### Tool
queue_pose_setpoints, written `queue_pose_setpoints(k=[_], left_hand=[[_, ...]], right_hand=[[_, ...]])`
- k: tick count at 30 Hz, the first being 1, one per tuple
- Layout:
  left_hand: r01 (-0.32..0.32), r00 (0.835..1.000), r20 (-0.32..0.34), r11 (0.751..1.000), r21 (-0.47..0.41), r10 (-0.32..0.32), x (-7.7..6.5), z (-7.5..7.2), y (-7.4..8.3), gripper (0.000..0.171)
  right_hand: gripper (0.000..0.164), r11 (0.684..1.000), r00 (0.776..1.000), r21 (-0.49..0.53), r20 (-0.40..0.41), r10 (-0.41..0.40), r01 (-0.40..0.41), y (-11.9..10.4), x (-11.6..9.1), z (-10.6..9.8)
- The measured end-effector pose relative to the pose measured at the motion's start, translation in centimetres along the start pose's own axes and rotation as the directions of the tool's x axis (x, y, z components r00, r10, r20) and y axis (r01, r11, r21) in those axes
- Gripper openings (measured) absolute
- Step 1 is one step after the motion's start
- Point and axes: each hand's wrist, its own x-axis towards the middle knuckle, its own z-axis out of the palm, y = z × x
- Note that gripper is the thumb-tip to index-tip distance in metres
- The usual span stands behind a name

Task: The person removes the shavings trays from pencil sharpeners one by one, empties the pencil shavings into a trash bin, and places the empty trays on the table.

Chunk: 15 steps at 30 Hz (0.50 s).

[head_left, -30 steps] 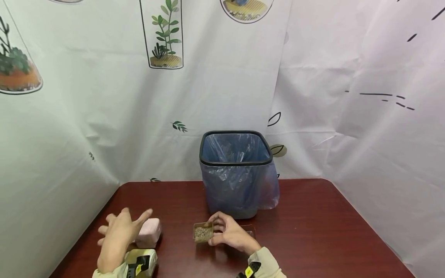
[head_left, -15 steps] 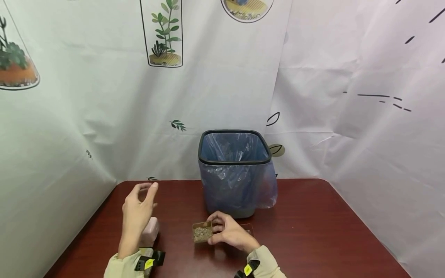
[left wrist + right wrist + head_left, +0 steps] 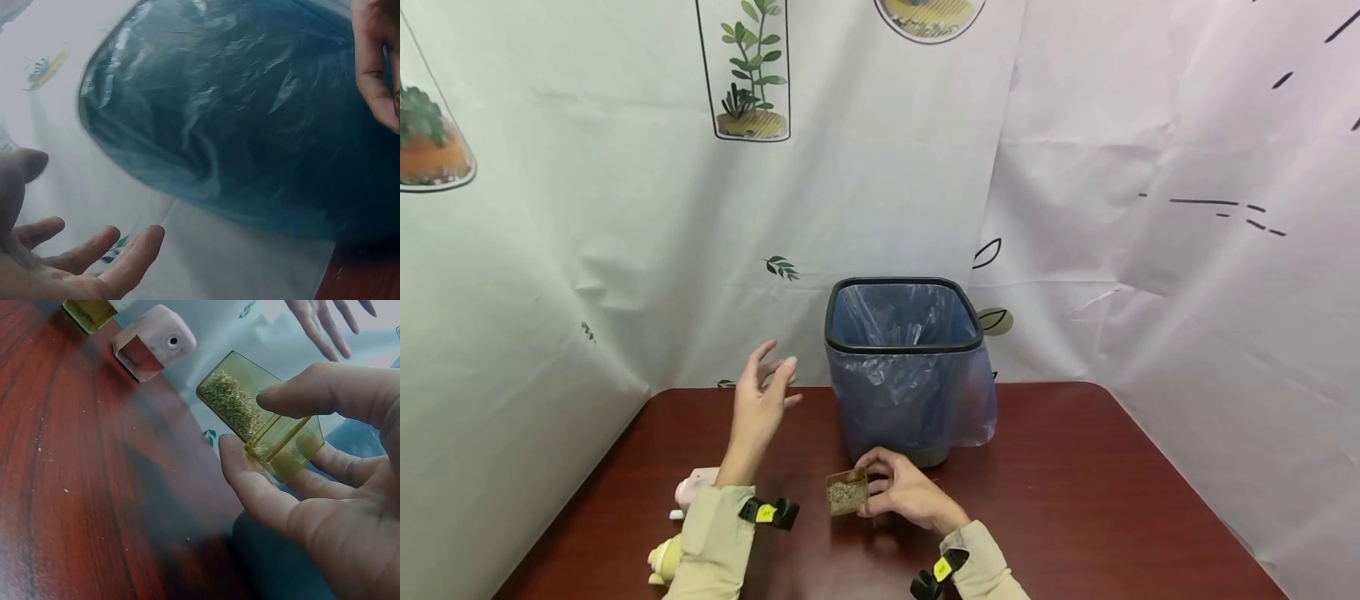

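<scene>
My right hand (image 3: 910,493) pinches a small see-through yellow-green shavings drawer (image 3: 847,493) above the table, just in front of the bin. Thumb and fingers hold it at one end, and pale pencil shavings (image 3: 228,403) lie inside, as the right wrist view shows. My left hand (image 3: 762,408) is raised to the left of the bin, holding nothing, its fingers spread and slightly bent. Behind that forearm stand a pink pencil sharpener (image 3: 696,485), with an empty drawer slot in the right wrist view, and a yellow one (image 3: 666,557); the sleeve partly covers both.
A blue bin (image 3: 910,400) with a black rim (image 3: 904,349) and a plastic liner stands at the back of the dark red table (image 3: 1060,500). Fine crumbs (image 3: 65,490) dot the tabletop. A white printed curtain (image 3: 880,167) hangs behind and along both sides.
My left hand has moved from beside the pink pencil sharpener up and right, towards the bin. My right hand keeps its pinch on the drawer and has shifted slightly right.
</scene>
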Motion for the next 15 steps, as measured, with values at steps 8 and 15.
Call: queue_pose_setpoints(k=[8,15], left_hand=[[-0.189,0.975,0.150,0.966,0.179,0.163,2.3,1.9,-0.7,0.062],[-0.302,0.944,0.195,0.936,0.181,0.267,3.0,3.3,-1.0,0.054]], right_hand=[[0.057,1.000,1.000,0.002,0.001,0.004,-0.004,-0.2,0.1,-0.3],[0.058,1.000,1.000,-0.005,0.017,0.025,-0.025,-0.1,-0.1,-0.5]])
